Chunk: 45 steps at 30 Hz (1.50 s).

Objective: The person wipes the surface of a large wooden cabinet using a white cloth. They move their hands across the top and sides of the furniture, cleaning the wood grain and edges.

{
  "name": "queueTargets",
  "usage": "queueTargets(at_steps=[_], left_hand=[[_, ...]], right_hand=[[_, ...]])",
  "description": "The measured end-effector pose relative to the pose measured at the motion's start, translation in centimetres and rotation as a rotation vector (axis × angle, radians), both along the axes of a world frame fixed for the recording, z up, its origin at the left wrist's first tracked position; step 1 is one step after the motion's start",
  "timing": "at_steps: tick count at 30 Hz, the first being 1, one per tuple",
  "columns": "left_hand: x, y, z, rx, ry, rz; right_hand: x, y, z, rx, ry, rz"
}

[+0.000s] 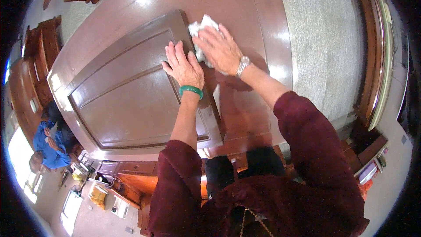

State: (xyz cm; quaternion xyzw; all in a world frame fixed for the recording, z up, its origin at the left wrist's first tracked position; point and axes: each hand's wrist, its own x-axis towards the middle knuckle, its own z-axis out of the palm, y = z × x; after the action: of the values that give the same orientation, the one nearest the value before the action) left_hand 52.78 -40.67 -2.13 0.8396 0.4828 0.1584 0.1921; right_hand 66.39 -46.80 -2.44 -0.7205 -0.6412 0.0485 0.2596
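Observation:
My left hand (pixel 184 66), with a green bangle on the wrist, lies flat with fingers spread on the raised panel (pixel 127 96) of a glossy dark-red wooden door. My right hand (pixel 219 49), wearing a silver watch, presses a crumpled white cloth (pixel 202 25) against the door's frame at the panel's corner. The cloth shows above and below the fingers. Both sleeves are maroon.
A speckled grey stone wall (pixel 320 39) runs beside the door. Wooden furniture (pixel 39 61) stands at the left. A person in blue (pixel 48 147) sits at the lower left near a desk with small items. A wooden frame (pixel 372 61) curves at the right.

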Motion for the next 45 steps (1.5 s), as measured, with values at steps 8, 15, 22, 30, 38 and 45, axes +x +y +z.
queueTargets(at_steps=[8,15,22,30,38,45], left_hand=[[0.2,-0.5,-0.3,-0.026,0.028,0.007],[0.1,-0.4,0.2,0.006,0.058,0.012],[0.6,-0.5,0.3,0.024,0.031,0.002],[0.4,-0.6,-0.3,-0.009,-0.013,0.001],[0.7,-0.5,0.2,0.023,-0.004,0.003],[0.6,-0.5,0.2,-0.005,0.013,0.018]], right_hand=[[7.5,15.1,-1.5,0.219,0.265,-0.468],[8.5,19.0,-0.1,-0.279,-0.184,-0.043],[22.5,9.0,-2.1,-0.131,-0.185,-0.508],[3.9,-9.8,0.8,-0.262,-0.1,-0.288],[8.5,2.8,-1.1,0.04,-0.079,-0.292],[8.5,15.6,-2.6,0.19,0.38,-0.383]])
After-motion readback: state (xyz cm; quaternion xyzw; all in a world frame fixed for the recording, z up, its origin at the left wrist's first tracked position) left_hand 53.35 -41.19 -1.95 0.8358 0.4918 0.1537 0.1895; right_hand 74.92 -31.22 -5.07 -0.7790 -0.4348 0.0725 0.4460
